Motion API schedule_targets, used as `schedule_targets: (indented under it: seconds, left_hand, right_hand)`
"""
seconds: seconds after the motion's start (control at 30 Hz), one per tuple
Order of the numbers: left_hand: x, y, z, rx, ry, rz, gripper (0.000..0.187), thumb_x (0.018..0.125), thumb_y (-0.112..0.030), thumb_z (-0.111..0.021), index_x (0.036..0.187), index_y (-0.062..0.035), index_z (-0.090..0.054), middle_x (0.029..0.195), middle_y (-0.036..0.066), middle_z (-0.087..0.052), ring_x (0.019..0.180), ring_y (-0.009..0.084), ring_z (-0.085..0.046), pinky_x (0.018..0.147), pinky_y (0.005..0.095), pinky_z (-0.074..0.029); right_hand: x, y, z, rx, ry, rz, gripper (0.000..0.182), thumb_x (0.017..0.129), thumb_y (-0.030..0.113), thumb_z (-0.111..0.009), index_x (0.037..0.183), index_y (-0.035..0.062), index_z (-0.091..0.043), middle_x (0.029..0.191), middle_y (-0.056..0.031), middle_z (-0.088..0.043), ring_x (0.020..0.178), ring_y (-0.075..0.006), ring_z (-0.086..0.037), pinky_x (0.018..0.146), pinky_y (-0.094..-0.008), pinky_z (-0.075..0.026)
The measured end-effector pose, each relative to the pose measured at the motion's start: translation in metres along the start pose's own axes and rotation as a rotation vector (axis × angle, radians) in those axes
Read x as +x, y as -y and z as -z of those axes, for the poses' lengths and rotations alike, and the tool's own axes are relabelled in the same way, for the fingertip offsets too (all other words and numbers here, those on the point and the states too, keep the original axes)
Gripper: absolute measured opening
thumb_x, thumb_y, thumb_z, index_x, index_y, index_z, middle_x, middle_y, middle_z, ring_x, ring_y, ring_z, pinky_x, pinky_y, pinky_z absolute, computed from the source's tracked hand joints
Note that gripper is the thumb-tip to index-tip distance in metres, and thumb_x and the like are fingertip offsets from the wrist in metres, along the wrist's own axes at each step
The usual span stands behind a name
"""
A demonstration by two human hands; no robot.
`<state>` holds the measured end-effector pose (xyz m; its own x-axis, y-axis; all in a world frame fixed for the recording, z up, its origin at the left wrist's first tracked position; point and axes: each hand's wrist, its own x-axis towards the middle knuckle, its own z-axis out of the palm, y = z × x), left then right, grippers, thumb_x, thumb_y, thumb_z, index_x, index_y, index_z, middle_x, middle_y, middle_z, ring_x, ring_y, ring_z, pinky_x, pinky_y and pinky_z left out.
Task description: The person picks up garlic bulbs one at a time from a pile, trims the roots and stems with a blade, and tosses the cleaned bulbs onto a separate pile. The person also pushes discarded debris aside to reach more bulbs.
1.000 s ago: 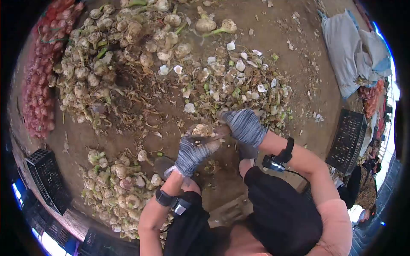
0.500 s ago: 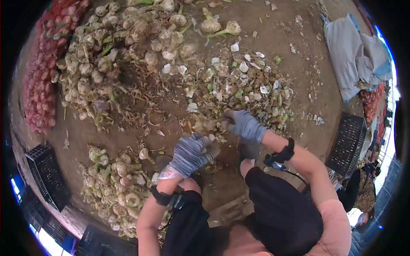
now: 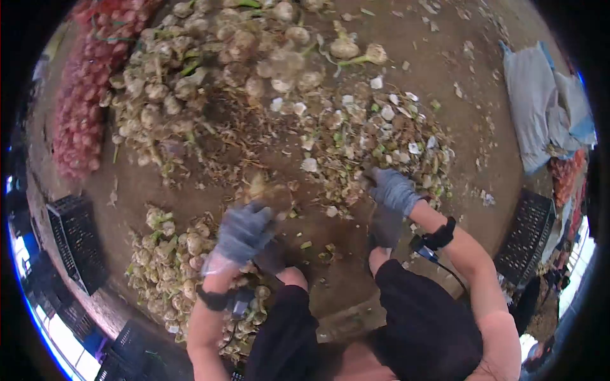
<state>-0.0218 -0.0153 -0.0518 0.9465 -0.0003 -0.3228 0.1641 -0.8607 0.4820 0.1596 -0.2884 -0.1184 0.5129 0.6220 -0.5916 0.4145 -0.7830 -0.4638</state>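
Observation:
My left hand (image 3: 243, 233), in a striped grey glove with a clear plastic cuff, is smeared by motion above the right edge of the near garlic pile (image 3: 184, 254). Just beyond its fingers shows a blurred pale garlic bulb (image 3: 257, 188). My right hand (image 3: 395, 192), gloved alike, hovers at the near edge of the trimmings heap (image 3: 356, 143). Its fingers are curled in, with a small dark shape at the tips that I cannot make out. The hands are well apart.
A larger heap of garlic bulbs (image 3: 159, 95) lies at the far left, beside red mesh sacks of garlic (image 3: 82, 120). Black crates (image 3: 77, 244) stand at the left and another crate (image 3: 526, 235) at the right. White sacks (image 3: 534, 101) lie at the far right. A person (image 3: 543, 305) is behind that crate.
My left hand has moved left, away from my right hand, toward the near garlic pile. My right hand stays by the trimmings. The whole view has shifted slightly.

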Motion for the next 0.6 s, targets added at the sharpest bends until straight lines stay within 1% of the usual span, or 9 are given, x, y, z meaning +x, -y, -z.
schedule_targets:
  seconds: [0.07, 0.1, 0.13, 0.2, 0.3, 0.37, 0.43, 0.53, 0.6]
  left_hand:
    - [-0.040, 0.025, 0.029, 0.183, 0.192, 0.201, 0.021, 0.073, -0.026, -0.066, 0.085, -0.0096, -0.063, 0.088, 0.013, -0.061, 0.077, 0.0319, -0.058, 0.067, 0.0408, -0.046]
    - [-0.056, 0.024, 0.050, 0.243, 0.432, 0.512, 0.028, 0.075, -0.033, -0.063, 0.088, -0.0087, -0.064, 0.086, 0.014, -0.062, 0.083, 0.0322, -0.059, 0.072, 0.0403, -0.047]
    - [-0.091, 0.043, 0.061, 0.264, 0.351, 0.326, 0.033, 0.076, -0.038, -0.060, 0.090, -0.0082, -0.064, 0.084, 0.015, -0.063, 0.086, 0.0318, -0.060, 0.075, 0.0388, -0.047]
    - [-0.117, 0.062, 0.091, 0.306, 0.965, 0.628, 0.039, 0.075, -0.040, -0.059, 0.098, -0.0086, -0.062, 0.089, 0.016, -0.063, 0.089, 0.0316, -0.060, 0.077, 0.0380, -0.047]
    - [-0.116, 0.094, 0.107, 0.190, 0.704, 0.592, 0.036, 0.079, -0.034, -0.054, 0.103, -0.0085, -0.060, 0.098, 0.016, -0.062, 0.089, 0.0308, -0.060, 0.077, 0.0369, -0.047]
    - [-0.110, 0.173, 0.067, 0.331, 0.354, 0.659, 0.038, 0.078, -0.022, -0.057, 0.112, -0.0057, -0.054, 0.105, 0.015, -0.060, 0.094, 0.0291, -0.059, 0.080, 0.0353, -0.046]
    - [-0.040, 0.142, 0.101, 0.248, -0.249, 0.684, 0.050, 0.076, -0.027, -0.064, 0.120, -0.0092, -0.048, 0.105, 0.016, -0.059, 0.098, 0.0329, -0.055, 0.084, 0.0375, -0.044]
    - [0.026, 0.185, 0.107, 0.410, -0.549, 0.381, 0.067, 0.071, -0.018, -0.067, 0.130, -0.0143, -0.035, 0.120, 0.019, -0.049, 0.103, 0.0366, -0.052, 0.087, 0.0388, -0.043]
    - [0.064, 0.220, 0.099, 0.466, -0.591, 0.382, 0.068, 0.070, -0.016, -0.065, 0.131, -0.0166, -0.034, 0.123, 0.018, -0.047, 0.102, 0.0352, -0.053, 0.083, 0.0403, -0.045]
  right_hand:
    - [-0.002, 0.008, 0.002, -0.001, 0.001, 0.005, 0.033, 0.080, 0.029, -0.053, 0.095, 0.0004, -0.059, 0.081, -0.0239, -0.059, 0.079, -0.0379, -0.058, 0.069, -0.0433, -0.047]
    - [-0.002, 0.007, 0.000, 0.037, 0.005, -0.031, 0.031, 0.080, 0.028, -0.053, 0.095, 0.0012, -0.059, 0.083, -0.0230, -0.060, 0.080, -0.0380, -0.058, 0.070, -0.0430, -0.047]
    - [-0.004, 0.003, -0.004, 0.042, 0.006, -0.019, 0.031, 0.080, 0.028, -0.053, 0.095, 0.0012, -0.059, 0.083, -0.0230, -0.060, 0.080, -0.0380, -0.058, 0.070, -0.0430, -0.047]
    - [-0.005, -0.008, -0.012, 0.084, -0.009, -0.004, 0.032, 0.080, 0.028, -0.052, 0.097, 0.0016, -0.059, 0.085, -0.0231, -0.060, 0.081, -0.0380, -0.058, 0.072, -0.0425, -0.047]
    - [-0.003, -0.002, -0.009, 0.016, 0.015, -0.006, 0.035, 0.082, 0.030, -0.052, 0.101, 0.0015, -0.058, 0.084, -0.0234, -0.061, 0.081, -0.0385, -0.058, 0.072, -0.0430, -0.047]
    - [-0.001, -0.007, -0.012, 0.013, 0.003, 0.029, 0.037, 0.082, 0.031, -0.052, 0.103, 0.0019, -0.058, 0.084, -0.0236, -0.061, 0.081, -0.0384, -0.058, 0.072, -0.0436, -0.047]
    - [0.000, 0.009, 0.000, -0.041, 0.063, -0.028, 0.036, 0.082, 0.031, -0.052, 0.103, 0.0021, -0.058, 0.084, -0.0233, -0.061, 0.081, -0.0383, -0.058, 0.072, -0.0437, -0.047]
    - [0.002, 0.012, 0.001, -0.047, 0.105, -0.069, 0.034, 0.081, 0.029, -0.052, 0.102, 0.0032, -0.059, 0.084, -0.0224, -0.061, 0.080, -0.0380, -0.059, 0.072, -0.0437, -0.047]
    - [0.004, 0.002, -0.009, -0.016, 0.100, -0.043, 0.033, 0.081, 0.029, -0.053, 0.103, 0.0040, -0.059, 0.085, -0.0218, -0.061, 0.081, -0.0374, -0.059, 0.073, -0.0436, -0.047]
